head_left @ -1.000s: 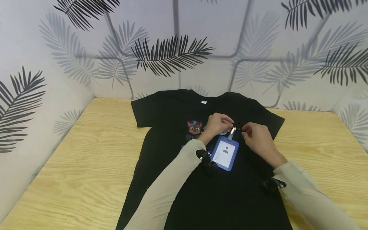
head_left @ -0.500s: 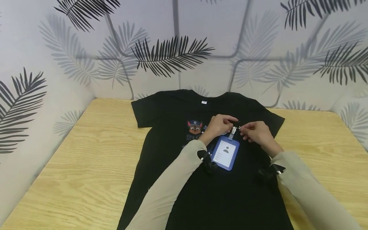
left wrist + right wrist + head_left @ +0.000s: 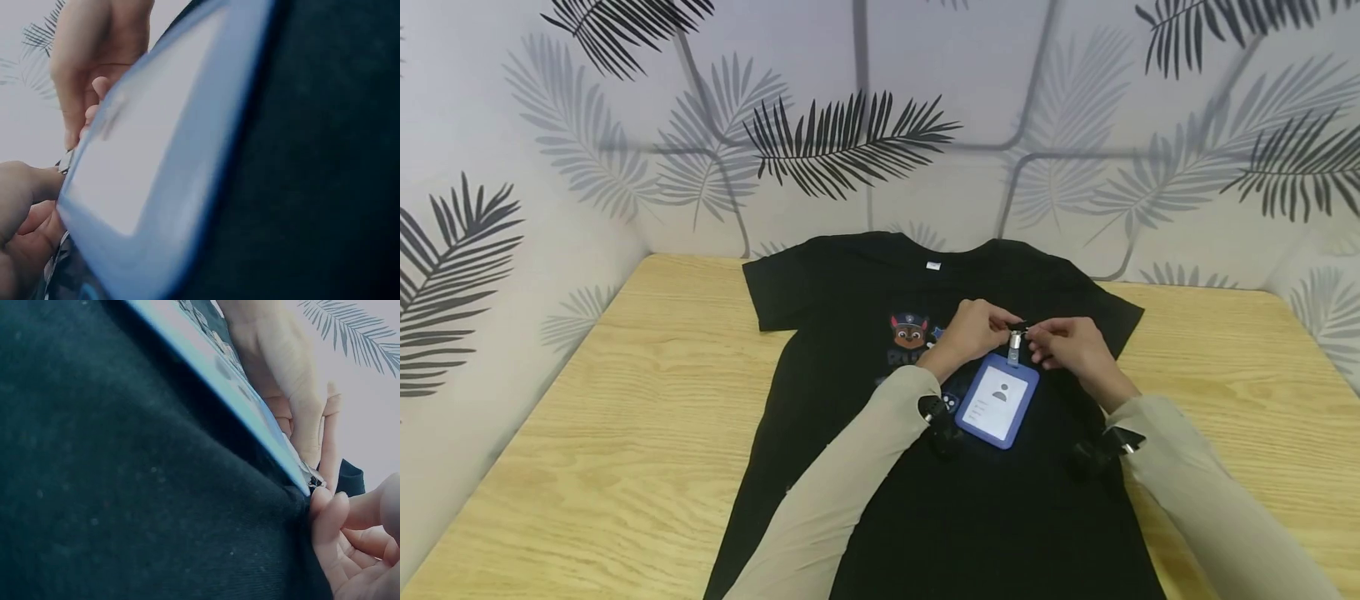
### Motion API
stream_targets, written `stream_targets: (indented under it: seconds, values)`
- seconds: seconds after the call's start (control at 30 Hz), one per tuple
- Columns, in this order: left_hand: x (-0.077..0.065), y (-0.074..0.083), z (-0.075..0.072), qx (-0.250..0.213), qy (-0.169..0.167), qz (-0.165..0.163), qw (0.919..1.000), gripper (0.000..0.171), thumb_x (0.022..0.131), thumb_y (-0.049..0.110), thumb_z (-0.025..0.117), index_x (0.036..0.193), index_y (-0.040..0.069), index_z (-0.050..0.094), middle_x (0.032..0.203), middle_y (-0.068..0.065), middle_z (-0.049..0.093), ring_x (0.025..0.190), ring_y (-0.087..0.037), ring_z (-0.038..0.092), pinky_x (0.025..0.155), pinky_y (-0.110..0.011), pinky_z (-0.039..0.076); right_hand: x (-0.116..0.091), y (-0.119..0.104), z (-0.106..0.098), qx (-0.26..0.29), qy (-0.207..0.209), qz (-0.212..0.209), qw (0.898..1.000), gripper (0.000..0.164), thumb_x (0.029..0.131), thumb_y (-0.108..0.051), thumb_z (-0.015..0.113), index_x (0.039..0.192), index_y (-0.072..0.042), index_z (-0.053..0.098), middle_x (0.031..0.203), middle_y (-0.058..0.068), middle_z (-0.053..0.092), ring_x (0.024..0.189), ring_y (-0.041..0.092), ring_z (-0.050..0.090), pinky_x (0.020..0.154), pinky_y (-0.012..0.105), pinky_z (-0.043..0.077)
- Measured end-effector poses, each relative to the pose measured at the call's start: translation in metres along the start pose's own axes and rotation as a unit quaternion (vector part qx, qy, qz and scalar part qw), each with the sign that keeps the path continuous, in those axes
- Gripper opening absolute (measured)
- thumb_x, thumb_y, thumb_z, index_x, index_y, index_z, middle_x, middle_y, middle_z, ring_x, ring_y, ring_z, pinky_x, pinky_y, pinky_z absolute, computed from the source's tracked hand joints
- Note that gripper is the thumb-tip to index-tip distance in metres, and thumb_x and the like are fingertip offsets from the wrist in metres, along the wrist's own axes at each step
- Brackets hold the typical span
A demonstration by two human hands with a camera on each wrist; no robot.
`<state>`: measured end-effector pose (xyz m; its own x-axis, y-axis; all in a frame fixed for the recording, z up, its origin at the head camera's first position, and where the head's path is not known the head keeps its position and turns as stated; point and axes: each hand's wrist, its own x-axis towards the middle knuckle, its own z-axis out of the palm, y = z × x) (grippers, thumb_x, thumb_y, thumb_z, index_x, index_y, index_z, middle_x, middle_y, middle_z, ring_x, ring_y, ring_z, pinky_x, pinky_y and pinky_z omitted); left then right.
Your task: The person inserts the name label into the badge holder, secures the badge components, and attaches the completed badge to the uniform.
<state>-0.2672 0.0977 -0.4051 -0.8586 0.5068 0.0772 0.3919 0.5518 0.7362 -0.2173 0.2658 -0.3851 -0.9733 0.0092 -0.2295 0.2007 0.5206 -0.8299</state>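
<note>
A black T-shirt [image 3: 880, 483] lies spread flat with its collar at the back. An ID badge [image 3: 998, 403] in a blue holder rests on its chest, strap end up, right of a printed cartoon dog [image 3: 909, 331]. Above the holder, a small metal clip [image 3: 1015, 339] stands between both hands. My left hand [image 3: 972, 335] pinches at the clip from the left. From the right, my right hand [image 3: 1075, 348] pinches at the same fitting, thumb and forefinger together. The right wrist view shows fingertips [image 3: 322, 500] meeting right at the metal, beside the shirt cloth; they hide most of it.
The shirt covers the middle of a light wooden table [image 3: 617, 417]. Behind it rises a wall covering [image 3: 880, 75] with a leaf pattern, which also borders the left side. A dark camera mount [image 3: 943, 429] on the left wrist hangs over the shirt beside the badge.
The right hand has come in leftward to the clip and pinches there. The badge has swung slightly to the right, its strap now more upright. The left hand has shifted only a little.
</note>
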Motion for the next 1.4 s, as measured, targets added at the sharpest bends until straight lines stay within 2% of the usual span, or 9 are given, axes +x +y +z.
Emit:
stream_targets:
  seconds: [0.13,0.23,0.33,0.47,0.57,0.67,0.8,1.2,1.4]
  values:
    - [0.001,-0.003,-0.003,-0.003,-0.017,0.021,0.9996,0.027,0.089,0.002,0.064,0.114,0.007,0.072,0.094,-0.006,0.073,0.067,-0.006,0.057,0.056,-0.012,0.042,0.0,0.002,0.001,0.03,-0.007,0.0,1.0,0.031,0.1,-0.01,0.052,0.12,0.013,0.056,0.083,0.005,0.063,0.067,0.005,0.061,0.065,0.018,0.054]
    - [0.002,-0.005,-0.006,-0.007,-0.028,0.039,0.9988,0.026,0.091,0.003,0.062,0.115,0.006,0.071,0.1,-0.007,0.073,0.068,-0.008,0.056,0.055,-0.013,0.04,-0.001,0.003,0.001,0.051,-0.01,-0.003,0.999,0.032,0.1,-0.009,0.052,0.122,0.015,0.055,0.084,0.006,0.063,0.068,0.005,0.062,0.067,0.018,0.055]
    - [0.002,-0.005,-0.007,0.0,-0.027,0.046,0.9986,0.023,0.093,0.005,0.063,0.114,0.006,0.071,0.108,-0.008,0.071,0.077,-0.009,0.06,0.061,-0.012,0.042,-0.001,0.004,0.0,0.072,-0.012,-0.004,0.997,0.033,0.1,-0.009,0.052,0.123,0.015,0.053,0.084,0.004,0.062,0.068,0.005,0.062,0.068,0.018,0.054]
    - [0.002,-0.003,-0.004,0.03,0.001,0.049,0.9984,0.019,0.092,0.006,0.064,0.109,0.005,0.073,0.105,-0.005,0.072,0.088,-0.009,0.064,0.069,-0.011,0.046,-0.001,0.006,0.0,0.094,-0.013,0.0,0.995,0.036,0.1,-0.01,0.052,0.124,0.016,0.052,0.082,0.001,0.062,0.068,0.005,0.062,0.069,0.018,0.054]
    - [0.003,-0.003,0.0,0.055,0.034,0.05,0.9967,0.014,0.092,0.007,0.066,0.102,0.007,0.076,0.099,-0.003,0.074,0.085,-0.007,0.063,0.07,-0.012,0.046,0.0,0.006,0.001,0.103,-0.012,0.005,0.995,0.037,0.101,-0.012,0.051,0.125,0.015,0.051,0.082,0.0,0.063,0.069,0.005,0.062,0.069,0.018,0.055]
    - [0.003,-0.002,0.001,0.077,0.046,0.05,0.9947,0.013,0.092,0.006,0.065,0.098,0.009,0.076,0.095,0.0,0.073,0.08,-0.007,0.059,0.068,-0.014,0.044,0.001,0.006,0.002,0.106,-0.01,0.008,0.994,0.037,0.101,-0.013,0.051,0.126,0.015,0.05,0.081,0.0,0.063,0.069,0.004,0.063,0.07,0.018,0.055]
    - [0.005,-0.001,0.001,0.097,0.031,0.052,0.9934,0.016,0.091,0.002,0.064,0.099,0.009,0.076,0.095,0.0,0.072,0.079,-0.007,0.056,0.067,-0.015,0.043,0.002,0.005,0.002,0.106,-0.01,0.009,0.994,0.037,0.101,-0.012,0.05,0.126,0.015,0.05,0.081,-0.001,0.063,0.068,0.004,0.062,0.069,0.018,0.054]
    - [0.003,-0.002,0.0,0.137,0.015,0.117,0.9836,0.02,0.088,-0.003,0.063,0.098,0.009,0.076,0.094,-0.001,0.072,0.08,-0.006,0.057,0.072,-0.015,0.045,0.002,0.009,0.001,0.11,-0.014,0.006,0.994,0.036,0.1,-0.01,0.052,0.125,0.015,0.051,0.08,-0.002,0.061,0.069,0.004,0.06,0.068,0.016,0.053]
    - [0.002,-0.002,0.0,0.142,0.0,0.128,0.9816,0.022,0.087,-0.006,0.062,0.098,0.008,0.076,0.091,-0.001,0.071,0.08,-0.008,0.059,0.071,-0.015,0.045,0.002,0.013,0.002,0.11,-0.01,0.005,0.994,0.036,0.1,-0.01,0.053,0.125,0.015,0.051,0.079,-0.003,0.062,0.068,0.004,0.06,0.067,0.016,0.053]
